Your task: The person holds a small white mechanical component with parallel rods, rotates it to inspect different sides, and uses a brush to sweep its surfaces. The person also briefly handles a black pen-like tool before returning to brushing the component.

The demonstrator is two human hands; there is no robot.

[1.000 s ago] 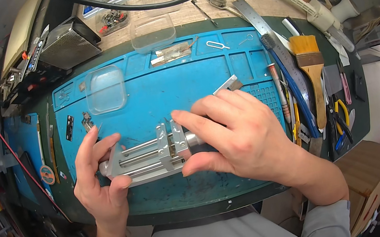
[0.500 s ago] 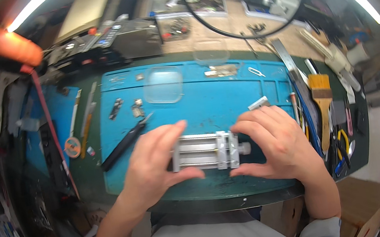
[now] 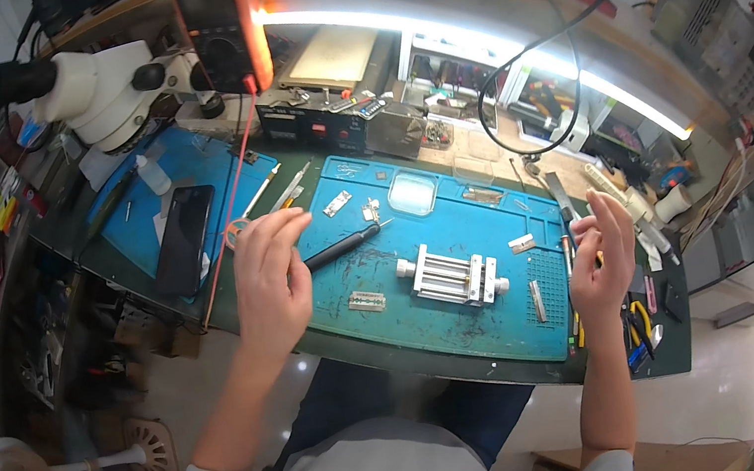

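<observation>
A silver metal clamp (image 3: 453,276) with parallel rods and end knobs lies on the blue work mat (image 3: 425,333), and neither hand touches it. My left hand (image 3: 272,279) hovers over the mat's left side, its fingers stretched out and nothing held. Close by it lie a black pen-shaped tool (image 3: 348,244) with a thin tip and a perforated flat metal piece (image 3: 366,300). Past the mat's right edge, my right hand (image 3: 600,252) is raised with loosely bent fingers and holds nothing. Small metal pieces, one short (image 3: 522,243) and one narrow (image 3: 537,301), rest between it and the clamp.
A clear plastic box (image 3: 412,192) sits at the mat's far edge. Left are a dark phone (image 3: 186,239), a dropper bottle (image 3: 152,174) and a white microscope (image 3: 105,92). An orange-cased multimeter (image 3: 219,36) has a red lead hanging down. Yellow-handled pliers (image 3: 641,320) lie right.
Both hands have let go of the clamp and moved apart, left and right. It now lies on the mat. The view has swung left, showing the phone and microscope more fully.
</observation>
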